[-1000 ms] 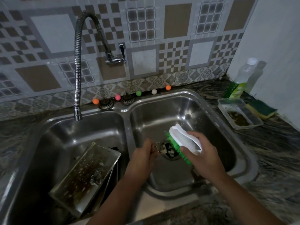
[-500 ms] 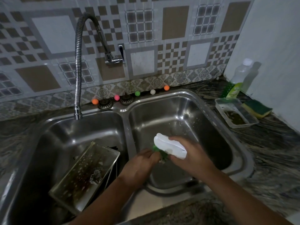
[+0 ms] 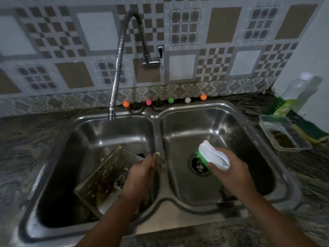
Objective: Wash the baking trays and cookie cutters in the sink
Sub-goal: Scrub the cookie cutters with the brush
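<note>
Gripping a scrub brush in right hand, left hand fingers pinching a small cookie cutter, bottle label unreadable

Left hand: pinches a small cookie cutter over the sink divider
Right hand: grips a white scrub brush — green bristles down, above the right basin's drain
Left basin: a speckled baking tray leans tilted

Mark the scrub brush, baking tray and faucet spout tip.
White-handled green-bristled scrub brush [image 3: 212, 155], head view, white handle top.
Dirty metal baking tray [image 3: 105, 177], head view, speckled flat base.
Chrome flexible faucet [image 3: 112, 114], head view, spout tip.
</note>
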